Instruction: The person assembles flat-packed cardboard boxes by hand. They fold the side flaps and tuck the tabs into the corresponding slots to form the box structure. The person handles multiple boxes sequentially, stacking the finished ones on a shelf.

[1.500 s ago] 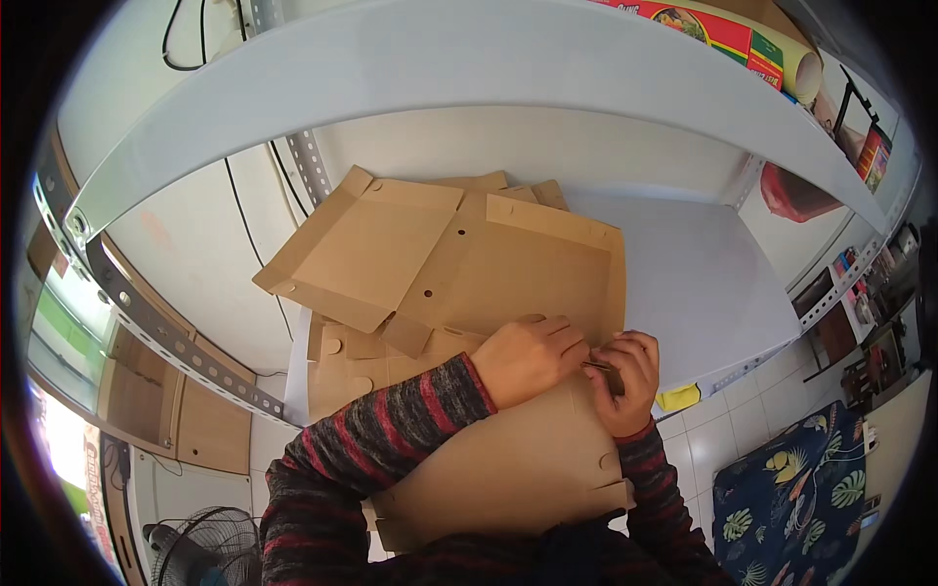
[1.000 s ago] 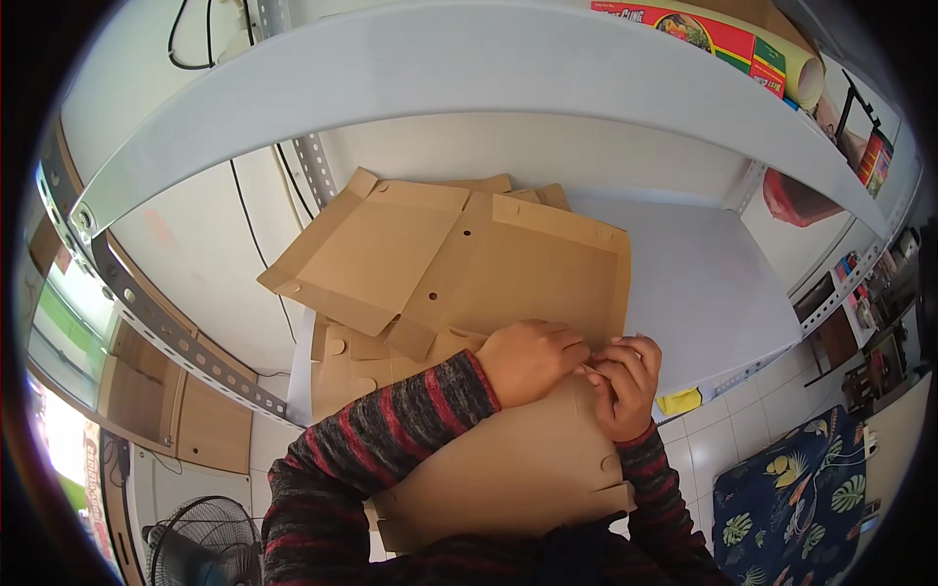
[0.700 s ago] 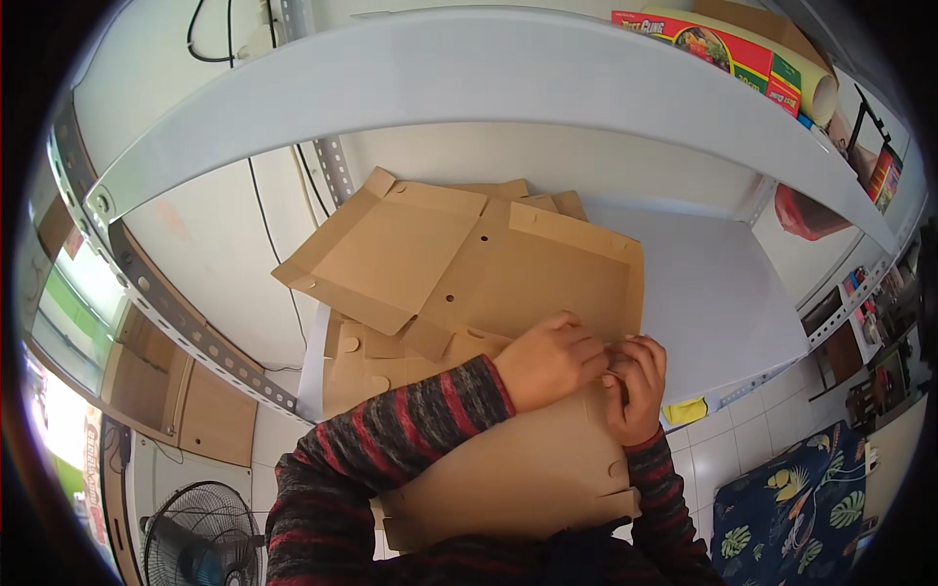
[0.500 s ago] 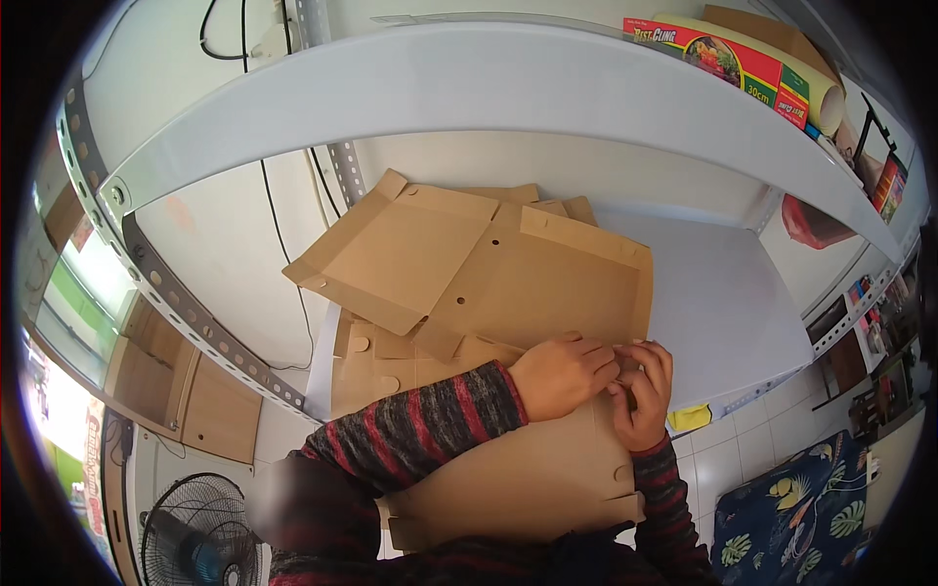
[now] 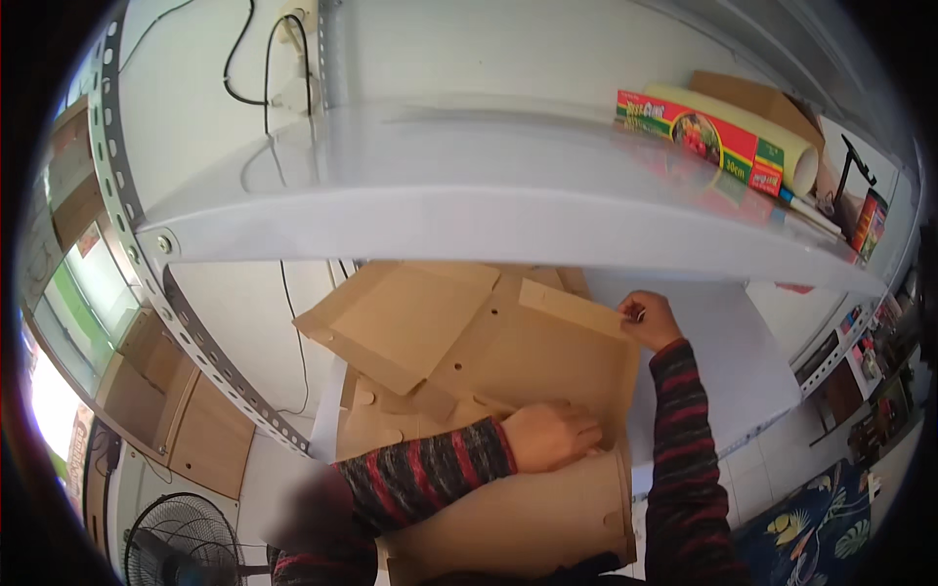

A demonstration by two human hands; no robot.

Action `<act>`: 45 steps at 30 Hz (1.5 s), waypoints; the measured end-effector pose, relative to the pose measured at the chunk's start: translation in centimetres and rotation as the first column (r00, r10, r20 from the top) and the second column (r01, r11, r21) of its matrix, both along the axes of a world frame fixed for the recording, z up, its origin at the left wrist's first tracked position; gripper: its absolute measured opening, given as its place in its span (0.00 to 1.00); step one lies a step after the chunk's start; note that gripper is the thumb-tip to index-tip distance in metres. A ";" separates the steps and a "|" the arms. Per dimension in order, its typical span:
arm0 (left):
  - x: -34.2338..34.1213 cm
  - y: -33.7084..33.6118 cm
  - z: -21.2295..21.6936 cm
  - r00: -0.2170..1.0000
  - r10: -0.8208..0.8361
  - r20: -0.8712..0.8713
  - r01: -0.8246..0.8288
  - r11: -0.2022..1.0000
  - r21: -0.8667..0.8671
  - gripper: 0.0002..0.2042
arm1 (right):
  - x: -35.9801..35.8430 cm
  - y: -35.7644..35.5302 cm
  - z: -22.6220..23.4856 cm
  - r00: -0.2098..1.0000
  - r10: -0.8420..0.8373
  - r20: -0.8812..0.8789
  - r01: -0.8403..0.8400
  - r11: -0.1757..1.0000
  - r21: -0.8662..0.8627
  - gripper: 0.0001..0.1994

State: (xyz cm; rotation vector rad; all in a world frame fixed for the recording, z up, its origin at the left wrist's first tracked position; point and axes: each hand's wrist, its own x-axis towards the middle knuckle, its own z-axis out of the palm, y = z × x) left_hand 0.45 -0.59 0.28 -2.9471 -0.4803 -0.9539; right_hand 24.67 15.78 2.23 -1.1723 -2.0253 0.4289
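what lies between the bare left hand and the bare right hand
In the head view, a broad brown cardboard panel lies between the left hand and right hand.

Flat carton (image 5: pixel 415 317): plain kraft brown, with two small dark holes (image 5: pixel 494 313) spotting it. Cardboard panel (image 5: pixel 518 518) nearest the body: same brown, unprinted. Left sleeve (image 5: pixel 430 481) and right sleeve (image 5: pixel 680 425) match: mottled charcoal and black, dark red bands running crosswise. Upper shelf (image 5: pixel 469 220): pale grey. Lower shelf (image 5: pixel 708 337): same, slightly bluer. Wall (image 5: pixel 479 73): off-white. Long box (image 5: pixel 699 142): red, yellow and green, round multicolour food picture. Roll (image 5: pixel 803 168): pale yellow. Cabinet door (image 5: pixel 210 430): light wood brown. Fan (image 5: pixel 181 542): black. Cloth (image 5: pixel 811 532): navy with green leaves and yellow motifs (busiest print here). Floor tiles (image 5: pixel 765 471): white.
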 end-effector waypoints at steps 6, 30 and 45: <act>-0.6 0.6 -0.5 1.000 0.009 -0.009 -0.010 1.000 -0.026 0.10 | -0.3 2.5 -4.4 0.982 -0.011 -0.190 -0.001 0.998 -0.065 0.13; 0.9 0.5 0.0 1.000 0.026 -0.003 -0.026 0.999 -0.026 0.09 | 0.0 -0.6 -2.2 0.998 -0.045 -0.036 0.045 0.999 0.013 0.11; -1.9 0.5 2.3 0.947 0.099 0.307 -0.124 0.990 0.065 0.10 | -3.9 -11.3 1.7 0.972 0.060 -0.225 -0.004 0.970 0.245 0.13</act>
